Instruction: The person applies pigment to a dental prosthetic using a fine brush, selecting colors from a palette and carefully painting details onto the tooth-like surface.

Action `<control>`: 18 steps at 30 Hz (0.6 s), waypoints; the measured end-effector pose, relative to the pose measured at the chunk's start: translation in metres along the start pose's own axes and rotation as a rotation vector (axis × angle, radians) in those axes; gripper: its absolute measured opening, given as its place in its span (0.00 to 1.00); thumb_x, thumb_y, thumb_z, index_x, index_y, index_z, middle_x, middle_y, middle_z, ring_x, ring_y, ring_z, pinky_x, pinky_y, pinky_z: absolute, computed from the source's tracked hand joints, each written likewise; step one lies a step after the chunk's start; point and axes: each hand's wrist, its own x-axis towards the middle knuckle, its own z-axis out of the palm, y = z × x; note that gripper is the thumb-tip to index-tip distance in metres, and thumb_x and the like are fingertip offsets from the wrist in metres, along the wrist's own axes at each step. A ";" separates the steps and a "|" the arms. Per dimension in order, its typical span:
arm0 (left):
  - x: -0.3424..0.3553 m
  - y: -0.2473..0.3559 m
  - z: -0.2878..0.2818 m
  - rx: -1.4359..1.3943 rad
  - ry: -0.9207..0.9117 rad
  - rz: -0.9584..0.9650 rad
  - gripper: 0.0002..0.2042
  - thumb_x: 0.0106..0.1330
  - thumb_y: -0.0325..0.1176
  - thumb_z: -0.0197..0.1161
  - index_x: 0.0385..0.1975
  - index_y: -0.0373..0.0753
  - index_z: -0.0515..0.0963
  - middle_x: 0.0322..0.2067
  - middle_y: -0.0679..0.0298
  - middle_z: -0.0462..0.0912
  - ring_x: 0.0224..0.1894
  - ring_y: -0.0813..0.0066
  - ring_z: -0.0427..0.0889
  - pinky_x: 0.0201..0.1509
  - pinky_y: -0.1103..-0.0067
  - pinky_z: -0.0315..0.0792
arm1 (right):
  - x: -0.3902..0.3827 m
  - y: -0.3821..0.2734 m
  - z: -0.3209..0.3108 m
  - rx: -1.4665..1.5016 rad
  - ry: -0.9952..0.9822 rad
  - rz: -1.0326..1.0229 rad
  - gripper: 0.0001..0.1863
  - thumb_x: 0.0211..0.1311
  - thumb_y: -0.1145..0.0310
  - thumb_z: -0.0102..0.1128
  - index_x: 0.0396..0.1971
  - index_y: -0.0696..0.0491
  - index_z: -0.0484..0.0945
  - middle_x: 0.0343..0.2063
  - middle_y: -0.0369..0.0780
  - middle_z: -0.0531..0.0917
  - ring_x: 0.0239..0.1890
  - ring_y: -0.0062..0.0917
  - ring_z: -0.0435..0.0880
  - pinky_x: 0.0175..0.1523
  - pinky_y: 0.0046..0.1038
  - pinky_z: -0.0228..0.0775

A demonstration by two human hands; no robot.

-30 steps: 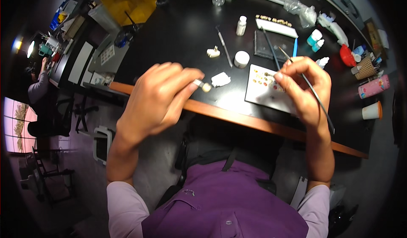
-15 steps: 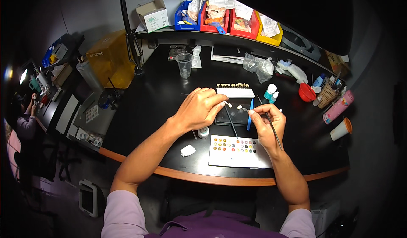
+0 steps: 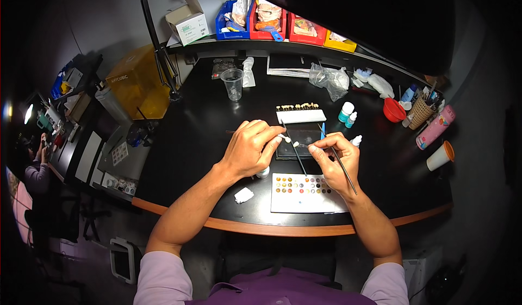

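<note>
My left hand (image 3: 251, 148) is closed, pinching a small white tooth-shaped piece (image 3: 287, 139) between thumb and finger. My right hand (image 3: 336, 157) is closed too: its fingertips pinch the thin stem of another small tooth-shaped piece (image 3: 296, 144), and a slim dark brush (image 3: 345, 170) lies across the same hand. The two pieces are close together, with a small gap between them. A second dark stick (image 3: 298, 157) slants beside my left fingertips; I cannot tell whether they touch it. Below lies a white palette (image 3: 293, 203) with rows of coloured wells, and behind it a dark plate (image 3: 308, 136).
A white rack (image 3: 300, 116) holds several tooth-coloured tabs. Near it stand small bottles (image 3: 346, 111), a red bowl (image 3: 393, 110) and a paper cup (image 3: 439, 156). A clear plastic cup (image 3: 232, 85) stands farther left. Crumpled tissue (image 3: 244, 195) lies near the front edge.
My right hand has moved left, bringing its tooth-shaped piece nearer to the left one and covering most of the blue stick. The view has shifted slightly.
</note>
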 end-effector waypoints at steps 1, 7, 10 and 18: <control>-0.001 0.000 0.000 0.004 -0.001 0.002 0.09 0.70 0.28 0.66 0.46 0.34 0.87 0.27 0.61 0.82 0.31 0.65 0.80 0.43 0.69 0.72 | -0.001 0.000 0.000 0.000 -0.005 0.001 0.04 0.62 0.79 0.75 0.33 0.56 0.87 0.35 0.34 0.83 0.32 0.11 0.77 0.37 0.16 0.69; -0.002 0.002 -0.002 0.009 -0.007 0.007 0.08 0.70 0.28 0.66 0.45 0.35 0.87 0.27 0.61 0.83 0.31 0.64 0.81 0.43 0.68 0.73 | -0.006 -0.001 -0.002 0.066 -0.010 0.023 0.05 0.62 0.79 0.75 0.33 0.56 0.86 0.35 0.34 0.82 0.33 0.12 0.78 0.39 0.17 0.70; -0.002 0.003 -0.001 0.008 -0.020 0.010 0.08 0.70 0.28 0.65 0.45 0.35 0.86 0.27 0.60 0.83 0.30 0.63 0.82 0.43 0.68 0.73 | -0.007 -0.002 -0.004 0.040 -0.014 0.032 0.05 0.62 0.79 0.75 0.33 0.57 0.85 0.35 0.34 0.82 0.32 0.12 0.77 0.39 0.17 0.70; -0.002 -0.004 -0.001 0.010 0.018 0.024 0.08 0.69 0.28 0.66 0.44 0.35 0.87 0.26 0.61 0.83 0.28 0.66 0.81 0.40 0.69 0.72 | -0.004 0.000 -0.002 0.074 -0.010 0.058 0.04 0.63 0.80 0.74 0.33 0.58 0.85 0.35 0.36 0.82 0.33 0.12 0.78 0.39 0.17 0.70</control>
